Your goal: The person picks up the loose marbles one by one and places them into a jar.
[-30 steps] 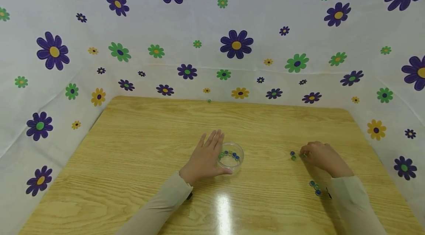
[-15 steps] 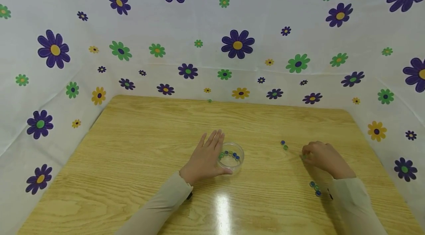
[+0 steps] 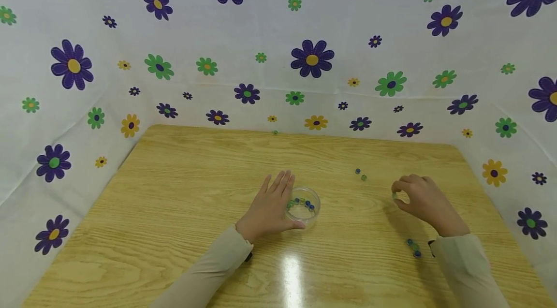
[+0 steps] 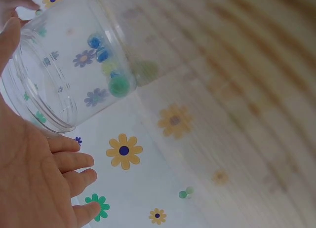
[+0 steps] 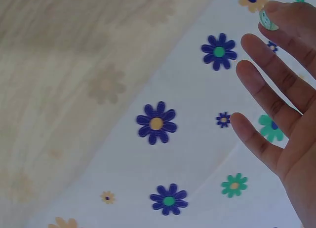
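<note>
A clear round plastic jar [image 3: 318,205] stands near the table's middle, with several blue and green glass marbles [image 4: 102,54] along its bottom. Against its left side lies my left hand [image 3: 266,210], fingers stretched out straight and the thumb across the front. Over the table on the right, my right hand [image 3: 422,202] pinches a green marble [image 5: 267,20] between thumb and index finger. The other fingers of that hand are spread in the right wrist view. Beyond it, a blue marble [image 3: 358,171] and a green marble [image 3: 363,177] are on the wood.
Three marbles [image 3: 417,253] sit close together by the right sleeve. One small green marble [image 3: 275,132] is at the back edge of the wooden table [image 3: 183,168]. A white cloth [image 3: 270,27] with printed flowers surrounds the table at the back and sides.
The loose blue and green marbles have rolled away from my right hand, toward the back left. My right hand has risen from the table with the pinched marble. My left hand and the jar stay put.
</note>
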`<state>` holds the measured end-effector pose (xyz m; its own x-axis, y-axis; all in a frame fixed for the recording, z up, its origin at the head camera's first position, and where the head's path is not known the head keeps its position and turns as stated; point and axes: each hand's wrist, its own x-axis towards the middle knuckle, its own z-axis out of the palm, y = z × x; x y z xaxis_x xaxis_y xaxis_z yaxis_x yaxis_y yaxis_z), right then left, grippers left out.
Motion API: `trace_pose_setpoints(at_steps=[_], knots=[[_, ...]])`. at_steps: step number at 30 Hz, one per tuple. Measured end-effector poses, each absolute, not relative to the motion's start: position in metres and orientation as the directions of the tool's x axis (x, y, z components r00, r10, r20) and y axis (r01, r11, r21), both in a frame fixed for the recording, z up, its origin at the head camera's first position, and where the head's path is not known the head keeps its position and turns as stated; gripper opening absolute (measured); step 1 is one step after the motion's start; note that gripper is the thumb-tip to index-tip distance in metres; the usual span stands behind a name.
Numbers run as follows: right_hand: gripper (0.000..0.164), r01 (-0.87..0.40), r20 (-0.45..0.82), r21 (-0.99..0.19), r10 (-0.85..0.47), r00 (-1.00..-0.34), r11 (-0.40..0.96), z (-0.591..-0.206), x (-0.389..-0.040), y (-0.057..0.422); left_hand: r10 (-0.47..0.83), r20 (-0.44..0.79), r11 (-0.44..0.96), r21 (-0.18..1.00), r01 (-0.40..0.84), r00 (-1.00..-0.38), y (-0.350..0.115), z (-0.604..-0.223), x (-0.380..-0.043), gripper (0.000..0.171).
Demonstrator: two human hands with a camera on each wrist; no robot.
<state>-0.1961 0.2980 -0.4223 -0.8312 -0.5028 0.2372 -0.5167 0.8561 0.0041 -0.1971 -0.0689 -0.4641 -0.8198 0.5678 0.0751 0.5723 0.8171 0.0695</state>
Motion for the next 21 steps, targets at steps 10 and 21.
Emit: trace_pose_setpoints(at_steps=[10,21], knots=[[0.023,-0.589,0.381,0.082,-0.571,-0.727,0.804,-0.396,-0.191,0.273,0.568,0.062,0.819,0.057,0.571,-0.82,-0.068,-0.463,-0.197,0.112],[0.023,-0.671,0.409,0.132,-0.656,-0.634,0.73,-0.376,-0.191,0.246,0.57,0.067,0.817,0.057,0.574,-0.819,-0.067,-0.465,-0.199,0.113]])
